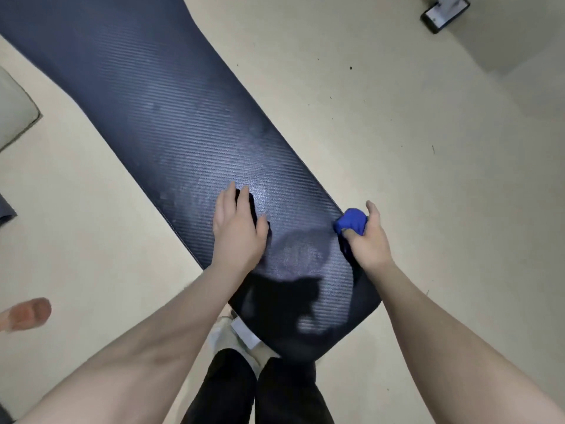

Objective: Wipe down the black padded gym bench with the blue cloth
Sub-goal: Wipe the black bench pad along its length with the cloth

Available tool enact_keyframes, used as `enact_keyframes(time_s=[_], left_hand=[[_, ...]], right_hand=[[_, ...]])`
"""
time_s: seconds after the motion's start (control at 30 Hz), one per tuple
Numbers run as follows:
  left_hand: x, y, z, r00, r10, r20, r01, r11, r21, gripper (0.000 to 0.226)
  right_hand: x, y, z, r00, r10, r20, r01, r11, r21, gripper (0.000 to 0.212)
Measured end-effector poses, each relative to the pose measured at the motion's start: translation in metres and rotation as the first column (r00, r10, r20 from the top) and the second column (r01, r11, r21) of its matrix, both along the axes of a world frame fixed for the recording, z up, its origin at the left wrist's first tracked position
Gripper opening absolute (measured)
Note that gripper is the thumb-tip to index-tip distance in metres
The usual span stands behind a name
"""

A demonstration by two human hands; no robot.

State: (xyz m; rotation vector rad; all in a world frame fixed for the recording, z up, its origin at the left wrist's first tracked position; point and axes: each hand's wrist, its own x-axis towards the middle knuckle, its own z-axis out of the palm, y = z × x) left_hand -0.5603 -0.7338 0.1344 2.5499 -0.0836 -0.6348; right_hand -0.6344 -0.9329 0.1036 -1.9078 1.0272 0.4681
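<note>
The black padded bench [171, 130] runs diagonally from the upper left down to the lower middle, its ribbed cover showing pale smears. My left hand [237, 228] rests flat on the pad near its near end, fingers spread and holding nothing. My right hand [368, 240] is at the pad's right edge, shut on the bunched blue cloth [351, 221], which presses against that edge.
Beige floor [412, 142] surrounds the bench. A dark metal foot of some equipment [444, 13] sits at the top right. A pale cushion edge [15, 108] shows at the far left. My legs in black trousers [256, 390] stand at the bench's near end.
</note>
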Motion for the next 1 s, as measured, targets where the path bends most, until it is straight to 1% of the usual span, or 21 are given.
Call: enact_keyframes(time_s=[0.1, 0.2, 0.27, 0.4, 0.57, 0.67, 0.8, 0.83, 0.93, 0.97, 1.0], left_hand=[[0.023, -0.004, -0.009, 1.000, -0.013, 0.019, 0.014, 0.998, -0.055, 0.059], [0.048, 0.004, -0.011, 0.999, 0.037, 0.004, -0.037, 0.995, -0.095, 0.060], [0.069, 0.017, -0.010, 1.000, 0.027, -0.005, -0.027, 0.994, -0.104, 0.059], [0.134, 0.054, -0.011, 0.998, -0.058, 0.026, 0.060, 0.993, -0.101, 0.057], [0.240, 0.124, -0.009, 0.984, -0.158, 0.088, 0.162, 0.986, -0.040, 0.053], [0.294, 0.164, -0.004, 0.962, -0.250, 0.108, 0.252, 0.968, -0.005, 0.050], [0.360, 0.193, -0.001, 0.953, -0.275, 0.130, 0.277, 0.961, 0.008, 0.048], [0.376, 0.196, 0.000, 0.952, -0.280, 0.128, 0.280, 0.960, 0.014, 0.044], [0.424, 0.202, 0.003, 0.953, -0.277, 0.127, 0.277, 0.961, 0.017, 0.020], [0.440, 0.204, 0.004, 0.950, -0.284, 0.127, 0.285, 0.958, 0.012, 0.021], [0.457, 0.205, 0.004, 0.950, -0.289, 0.120, 0.291, 0.957, 0.008, 0.028]], right_hand=[[0.038, 0.013, -0.009, 0.990, 0.132, 0.049, -0.125, 0.985, -0.119, 0.063], [0.084, 0.030, -0.012, 0.982, 0.185, 0.038, -0.175, 0.968, -0.178, 0.058], [0.107, 0.042, -0.013, 0.984, 0.174, 0.025, -0.165, 0.963, -0.214, 0.059], [0.166, 0.071, -0.011, 0.993, 0.118, 0.025, -0.107, 0.957, -0.269, 0.062], [0.281, 0.120, -0.010, 1.000, 0.013, 0.007, -0.010, 0.956, -0.293, 0.071], [0.336, 0.143, -0.006, 0.999, -0.019, -0.048, 0.003, 0.947, -0.322, 0.062], [0.396, 0.170, -0.005, 0.999, -0.017, -0.049, -0.001, 0.936, -0.352, 0.058], [0.412, 0.175, -0.006, 0.999, -0.016, -0.044, 0.000, 0.935, -0.354, 0.058], [0.456, 0.189, -0.006, 0.998, -0.015, -0.055, -0.005, 0.939, -0.344, 0.058], [0.470, 0.193, -0.007, 0.998, -0.026, -0.053, 0.006, 0.942, -0.336, 0.058], [0.486, 0.196, -0.008, 0.998, -0.049, -0.046, 0.030, 0.943, -0.332, 0.058]])
